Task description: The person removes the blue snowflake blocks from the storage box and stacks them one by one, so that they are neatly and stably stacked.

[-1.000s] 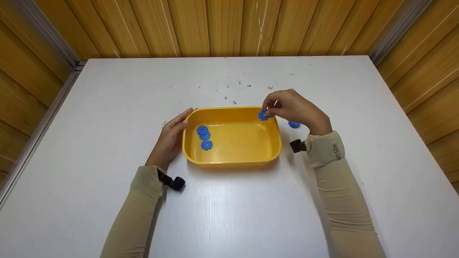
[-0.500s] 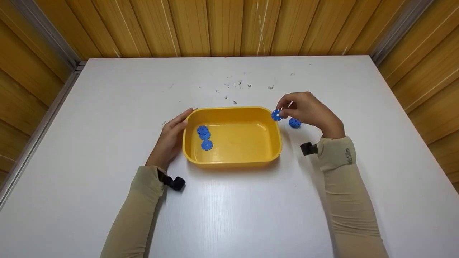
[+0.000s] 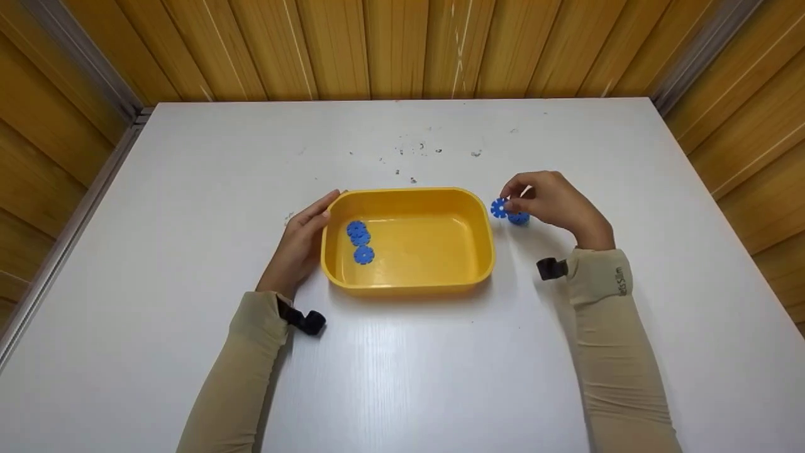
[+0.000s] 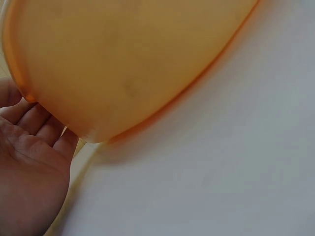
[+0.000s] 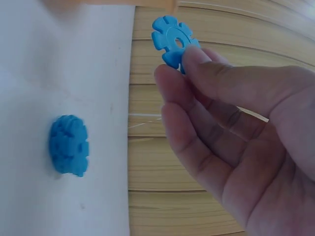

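Note:
A yellow plastic tub (image 3: 409,286) sits on the white table. My left hand (image 3: 299,242) grips its left end, thumb at the rim and fingers along the outer wall; the left wrist view shows the fingers partly hidden behind the tub (image 4: 128,64). To the right of the tub, my right hand (image 3: 553,204) pinches a blue notched disc with a centre hole (image 3: 499,208) between thumb and fingers. In the right wrist view this disc (image 5: 172,39) is held clear of a stack of similar blue discs (image 5: 69,145) on the table.
Inside the tub, at its left, lie 3 blue discs (image 3: 363,255), two of them overlapping. Wood-patterned panels (image 3: 390,50) stand behind the table and at both sides. Small dark marks (image 3: 421,146) dot the tabletop beyond the tub.
My right hand has moved from over the tub's right end out past the rim, carrying the pinched disc towards the stack. The left hand and tub stay in place.

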